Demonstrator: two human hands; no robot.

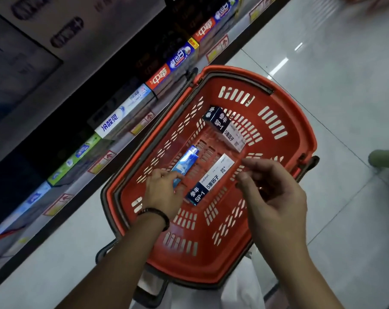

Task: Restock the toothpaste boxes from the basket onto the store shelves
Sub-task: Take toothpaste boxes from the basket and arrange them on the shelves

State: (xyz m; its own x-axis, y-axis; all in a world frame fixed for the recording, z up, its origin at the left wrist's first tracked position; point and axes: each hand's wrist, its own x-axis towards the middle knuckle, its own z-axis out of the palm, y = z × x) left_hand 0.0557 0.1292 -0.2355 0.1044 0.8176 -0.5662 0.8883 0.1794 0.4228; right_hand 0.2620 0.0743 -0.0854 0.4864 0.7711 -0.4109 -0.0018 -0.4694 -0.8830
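Starting big: store shelves along the left, lined with shelved boxes lying end to end behind price tags. Next down?

Red basket on the pale floor, close beside the shelf foot, dark handles dropped against the rim. Slotted walls, mostly bare bottom.

Holding what?

Three toothpaste boxes, all flat on the bottom and apart from each other: blue box at the left, near white-and-navy box in the middle, far white-and-navy box toward the far wall.

And the hands?

Left hand, dark bracelet on the wrist, down inside and curled over the near end of the blue box. Right hand above the right wall, fingers loosely bent, thumb near forefinger, holding nothing, touching nothing.

Handling, at a guess?

Light, stiff card, probably glossy and a little slippery; easily dented at the corners if squeezed. Best pinched across the two long sides near the middle, or round one end as now, then lifted level and slid lengthwise into a row on the shelf. No hard squeezing.
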